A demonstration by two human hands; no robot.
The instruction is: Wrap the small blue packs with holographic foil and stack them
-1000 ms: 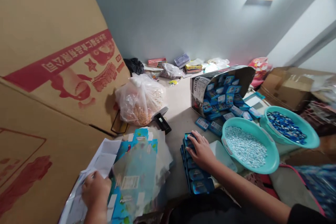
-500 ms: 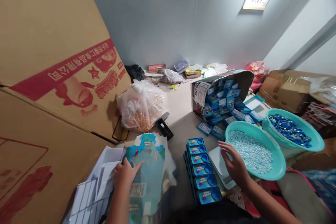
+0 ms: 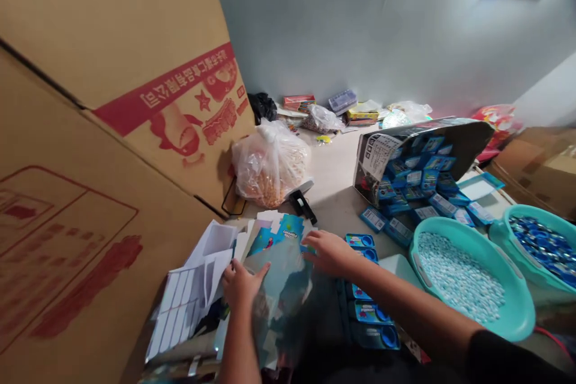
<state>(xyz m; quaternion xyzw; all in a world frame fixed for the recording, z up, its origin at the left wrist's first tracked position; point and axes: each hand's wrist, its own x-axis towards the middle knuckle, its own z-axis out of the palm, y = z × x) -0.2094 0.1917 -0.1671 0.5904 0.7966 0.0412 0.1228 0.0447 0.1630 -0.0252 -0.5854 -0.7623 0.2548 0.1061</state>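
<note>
A flat printed blue carton sheet [image 3: 292,228] lies before me, partly covered by a greyish, see-through-looking sheet [image 3: 281,270]. At its left edge is my left hand [image 3: 243,282], gripping with the thumb laid across the top. My right hand [image 3: 327,251] reaches over to the right edge, fingers stretched out and slightly apart, touching or just above the sheet. Beneath my right forearm stands a row of blue packs with round caps [image 3: 375,312], partly hidden. White folded papers [image 3: 193,288] lie just left of my left hand.
A large cardboard box [image 3: 112,162] walls off the left. Behind the sheets are a tied plastic bag [image 3: 272,162] and a black object [image 3: 303,207]. To the right, a tipped carton [image 3: 375,159] spills small blue boxes; nearby are a basin of pale pellets [image 3: 524,312] and another basin [image 3: 499,231].
My right hand has moved left from beside the pellet basin to the right edge of the sheet. My left hand stays at the left edge. The view has shifted left.
</note>
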